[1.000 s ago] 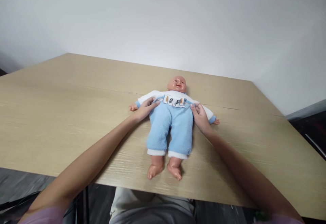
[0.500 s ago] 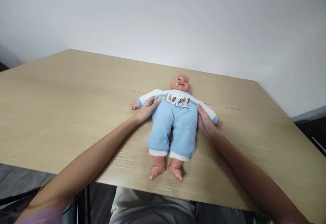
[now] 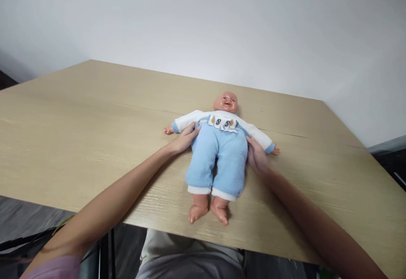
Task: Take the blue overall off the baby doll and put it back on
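Observation:
A baby doll (image 3: 226,101) lies on its back, its head away from me and bare feet towards me. It wears a white long-sleeved top (image 3: 187,120) and fuzzy light blue pants (image 3: 204,156) with white cuffs; a white animal-face patch (image 3: 222,123) sits at the waist. My left hand (image 3: 186,138) grips the pants at the waist on the left, thumb on top and fingertips partly hidden by the cloth. On the opposite side my right hand (image 3: 256,154) is closed on the pants' waist edge, some of its fingers hidden behind the doll's hip.
The doll rests on a light wooden table (image 3: 95,143) with a thin seam across it. A pale wall (image 3: 203,25) rises behind. My lap (image 3: 190,255) is below the near edge, with dark cables (image 3: 28,241) at the lower left.
My right hand has slid slightly down along the pants' side, with its fingers lower at the waist. My left hand stays at the waist. The view has shifted a little.

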The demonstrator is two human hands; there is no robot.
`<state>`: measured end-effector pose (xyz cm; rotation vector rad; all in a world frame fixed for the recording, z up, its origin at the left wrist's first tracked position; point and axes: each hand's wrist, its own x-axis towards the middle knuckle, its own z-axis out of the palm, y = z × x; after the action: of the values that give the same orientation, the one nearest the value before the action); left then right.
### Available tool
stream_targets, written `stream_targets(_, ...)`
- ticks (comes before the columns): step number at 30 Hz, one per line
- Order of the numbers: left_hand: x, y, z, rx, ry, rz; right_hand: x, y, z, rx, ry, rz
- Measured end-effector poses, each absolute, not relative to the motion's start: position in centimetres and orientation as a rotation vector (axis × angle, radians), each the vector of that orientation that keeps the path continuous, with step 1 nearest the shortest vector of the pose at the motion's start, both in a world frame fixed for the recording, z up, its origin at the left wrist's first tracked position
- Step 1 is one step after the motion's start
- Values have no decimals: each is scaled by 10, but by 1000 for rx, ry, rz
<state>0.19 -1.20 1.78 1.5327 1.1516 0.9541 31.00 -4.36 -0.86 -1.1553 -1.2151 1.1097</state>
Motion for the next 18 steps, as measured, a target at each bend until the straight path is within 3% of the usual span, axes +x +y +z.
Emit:
stream_targets(7,25,-11,1,1043,780,1159,296,-44,-3,-1050,-958,1227)
stream_targets(18,17,-5,8,1050,767,1161,300,-41,3,-984,-897,1205)
